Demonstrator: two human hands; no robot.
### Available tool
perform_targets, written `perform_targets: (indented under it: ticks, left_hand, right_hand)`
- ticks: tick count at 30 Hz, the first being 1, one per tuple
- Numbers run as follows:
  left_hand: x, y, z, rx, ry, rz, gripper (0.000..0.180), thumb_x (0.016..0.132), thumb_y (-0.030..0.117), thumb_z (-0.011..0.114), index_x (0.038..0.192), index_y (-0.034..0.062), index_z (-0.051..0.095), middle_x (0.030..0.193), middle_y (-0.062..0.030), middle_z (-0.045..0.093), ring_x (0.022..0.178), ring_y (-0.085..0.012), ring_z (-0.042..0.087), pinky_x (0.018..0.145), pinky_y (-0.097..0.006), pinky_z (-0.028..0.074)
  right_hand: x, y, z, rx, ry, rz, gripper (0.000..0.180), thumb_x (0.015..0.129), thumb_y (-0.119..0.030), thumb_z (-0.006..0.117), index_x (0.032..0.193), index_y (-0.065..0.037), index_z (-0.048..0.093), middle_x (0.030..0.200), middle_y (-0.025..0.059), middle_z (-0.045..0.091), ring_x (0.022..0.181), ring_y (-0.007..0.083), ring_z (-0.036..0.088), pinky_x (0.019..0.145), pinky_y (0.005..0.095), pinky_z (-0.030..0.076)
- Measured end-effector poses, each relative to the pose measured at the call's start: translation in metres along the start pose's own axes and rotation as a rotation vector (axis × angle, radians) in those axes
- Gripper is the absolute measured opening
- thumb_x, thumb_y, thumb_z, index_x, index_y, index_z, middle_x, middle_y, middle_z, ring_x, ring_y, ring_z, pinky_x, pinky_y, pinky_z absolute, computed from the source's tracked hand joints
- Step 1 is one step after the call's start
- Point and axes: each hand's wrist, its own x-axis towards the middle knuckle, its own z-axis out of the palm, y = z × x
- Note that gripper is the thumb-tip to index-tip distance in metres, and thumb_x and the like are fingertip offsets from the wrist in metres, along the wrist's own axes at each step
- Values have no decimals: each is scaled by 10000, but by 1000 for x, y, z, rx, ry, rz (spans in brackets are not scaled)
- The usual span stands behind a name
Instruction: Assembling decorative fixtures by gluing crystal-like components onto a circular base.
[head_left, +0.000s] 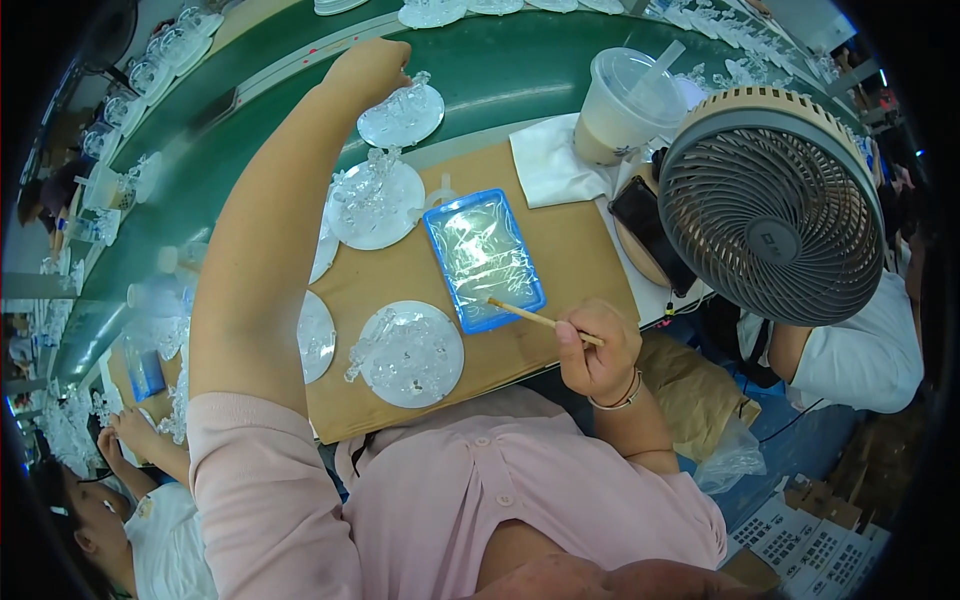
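Observation:
My right hand (597,350) pinches a thin wooden stick, which looks like a small brush (535,318). Its tip is over the near part of a blue-rimmed shallow tray (437,245) with a shiny, clear surface. Stretched far forward, my left hand (368,72) is curled at a white round plate (425,125) bearing clear plastic-looking pieces. Most of its fingers are hidden, so what they grip cannot be made out. Closer in are another loaded plate (400,232) and a plate (437,390) with loose clear pieces; my left arm partly covers further plates.
Brown cardboard (560,240) covers the worktop. A green conveyor (510,75) curves past its far side. At the right stand a lidded drink cup (605,130) on white tissue (545,175), a dark phone (650,230) and a large fan (770,210). Other people sit at both sides.

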Motion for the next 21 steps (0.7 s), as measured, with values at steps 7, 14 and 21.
perform_targets:
  ticks: [7, 14, 21]
  left_hand:
    - [-33, 30, -53, -59, 315, 121, 256, 839, 262, 678, 926, 30, 615, 849, -158, 641, 838, -340, 629, 707, -426, 494]
    - [-184, 79, -120, -459, 118, 76, 178, 841, 160, 659, 915, 1, 632, 873, -138, 639, 792, -234, 629, 729, -316, 484]
    - [-321, 101, -80, -436, 172, -54, 473, 721, 78, 752, 1163, 48, 585, 1158, -139, 609, 1061, -330, 583, 895, -381, 465]
  right_hand:
    - [0, -4, 0, -19, -21, 1, 107, 830, -1, 621, 849, -16, 517, 644, 101, 575, 498, 229, 531, 478, 305, 407]
    - [-1, -8, 3, -108, 15, -29, 108, 828, -6, 638, 855, -16, 533, 648, 93, 573, 502, 219, 529, 476, 301, 398]
    - [-4, -10, -1, -115, 20, 57, 98, 843, -29, 648, 859, -17, 552, 669, 88, 595, 526, 181, 559, 496, 267, 423]
